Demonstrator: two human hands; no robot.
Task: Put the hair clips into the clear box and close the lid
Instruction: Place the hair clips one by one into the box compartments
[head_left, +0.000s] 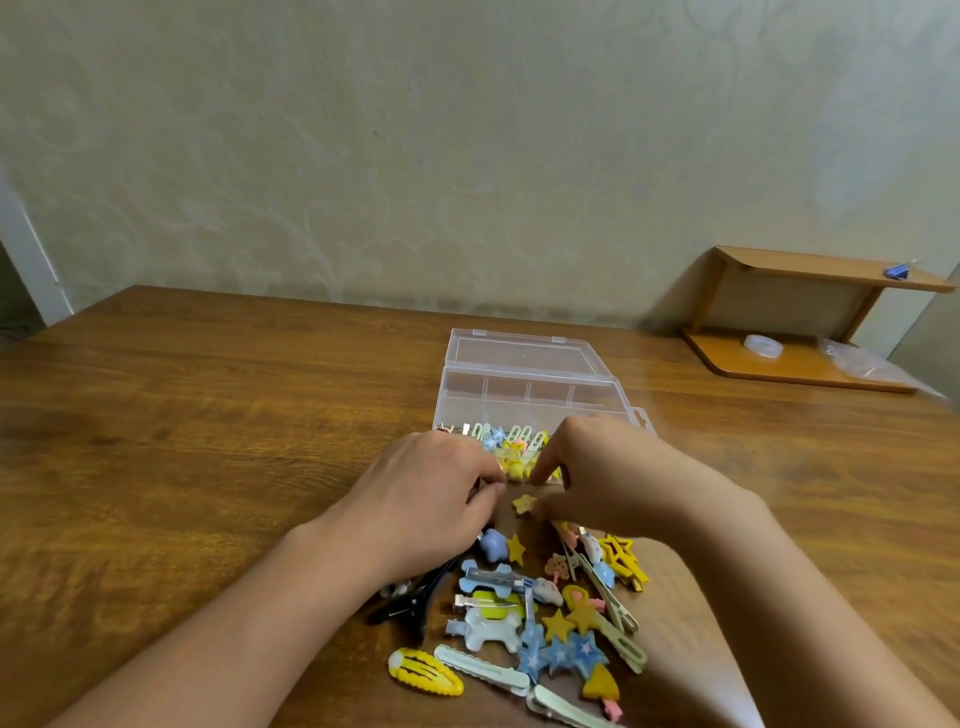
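While both curled hands, left (431, 488) and right (602, 478), grip unclear, hover, plastic hair clips (540, 618) lie at six o'clock, clear box (524, 384) at twelve.

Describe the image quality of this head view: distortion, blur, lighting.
Head view: wide-angle lens bows the table edge and stretches the forearms; the right hand is slightly motion-smeared, the left hand sharper; light is soft and even, with faint shadows under the hair clips; the clear box shows mild sheen, no harsh glare.
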